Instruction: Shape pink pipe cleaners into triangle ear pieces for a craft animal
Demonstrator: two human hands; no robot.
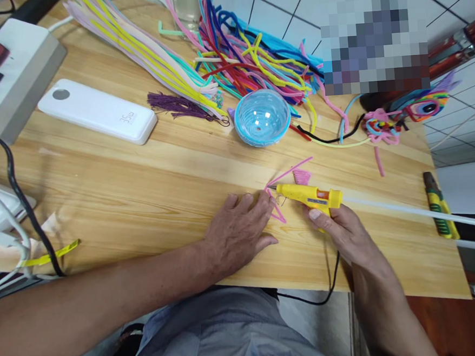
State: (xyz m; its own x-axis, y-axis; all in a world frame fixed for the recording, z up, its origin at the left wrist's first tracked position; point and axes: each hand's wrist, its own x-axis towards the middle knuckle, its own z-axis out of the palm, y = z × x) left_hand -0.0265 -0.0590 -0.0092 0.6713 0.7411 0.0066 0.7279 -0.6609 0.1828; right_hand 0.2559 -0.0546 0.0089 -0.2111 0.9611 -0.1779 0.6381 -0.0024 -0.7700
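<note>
My left hand (241, 226) rests palm down on the wooden table, with its fingertips holding a bent pink pipe cleaner (292, 170) against the tabletop. The thumb lies a little apart from the fingers. In my right hand (342, 227) is a yellow hot glue gun (307, 192), its fingers wrapped round the handle. The gun's metal tip touches or nearly touches the pink pipe cleaner beside my left fingertips. A long clear glue stick (410, 208) sticks out of its back. Just behind the gun lies a small pink fringed piece (301, 176).
A blue bowl (261, 117) stands behind my hands, before a heap of coloured pipe cleaners (254, 63). A purple tassel (181, 106), white power bank (97, 112) and power strip (22, 73) lie leftward. Yellow-green-handled pliers (438, 207) lie at the right edge. The gun's black cord (315, 302) hangs down.
</note>
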